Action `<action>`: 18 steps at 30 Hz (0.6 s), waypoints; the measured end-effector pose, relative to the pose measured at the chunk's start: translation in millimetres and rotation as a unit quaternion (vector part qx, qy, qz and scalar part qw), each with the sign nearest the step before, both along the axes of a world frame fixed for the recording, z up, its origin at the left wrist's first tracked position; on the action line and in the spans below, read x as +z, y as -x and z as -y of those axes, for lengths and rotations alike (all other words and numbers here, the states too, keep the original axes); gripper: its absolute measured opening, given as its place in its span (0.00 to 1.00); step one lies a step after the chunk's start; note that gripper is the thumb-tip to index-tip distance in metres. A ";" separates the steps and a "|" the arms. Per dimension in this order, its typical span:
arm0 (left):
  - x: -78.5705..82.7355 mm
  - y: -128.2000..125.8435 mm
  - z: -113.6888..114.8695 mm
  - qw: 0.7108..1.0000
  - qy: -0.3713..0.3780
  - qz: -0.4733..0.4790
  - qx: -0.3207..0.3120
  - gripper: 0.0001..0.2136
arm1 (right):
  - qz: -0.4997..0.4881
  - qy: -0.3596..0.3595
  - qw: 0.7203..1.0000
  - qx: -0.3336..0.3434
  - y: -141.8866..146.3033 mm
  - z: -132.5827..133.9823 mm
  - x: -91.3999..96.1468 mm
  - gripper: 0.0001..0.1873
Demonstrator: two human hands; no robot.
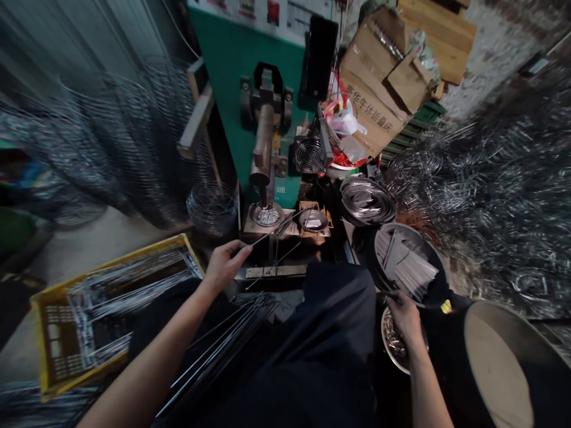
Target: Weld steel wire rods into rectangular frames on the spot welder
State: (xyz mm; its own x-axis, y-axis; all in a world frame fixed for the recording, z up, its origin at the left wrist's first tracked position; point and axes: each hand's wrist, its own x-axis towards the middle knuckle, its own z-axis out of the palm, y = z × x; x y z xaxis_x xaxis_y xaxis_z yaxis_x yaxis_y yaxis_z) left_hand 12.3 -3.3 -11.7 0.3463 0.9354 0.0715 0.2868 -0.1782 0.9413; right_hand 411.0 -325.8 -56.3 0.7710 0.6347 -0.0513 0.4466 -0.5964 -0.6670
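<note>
In the head view, the left hand [227,260] is reaching in at 8 o'clock from the centre, thumb and fingertips closing in a pinch on a thin metal rod [264,235], which is pointing from them toward 2 o'clock. A green machine [218,77] is standing at 12 o'clock. The right hand [405,318] is hovering at 4 o'clock, fingers curling by the dark pan [441,270] of flat strips and over a bowl [384,333] of small metal pieces; whether it is gripping anything, I cannot tell. More rods [225,339] are lying at 7 o'clock.
</note>
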 end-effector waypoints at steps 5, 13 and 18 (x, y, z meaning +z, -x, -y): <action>-6.6 -5.4 -2.2 0.986 0.143 0.085 0.007 0.15 | 0.074 0.003 0.997 0.027 7.4 -10.6 4.5 0.19; -3.5 -4.7 4.1 0.999 0.018 0.029 -0.035 0.14 | 0.111 0.108 0.986 0.056 10.7 -10.9 28.1 0.21; -0.2 0.3 4.6 0.998 -0.049 0.020 -0.019 0.14 | 0.019 0.019 0.997 0.069 27.7 -68.5 58.6 0.22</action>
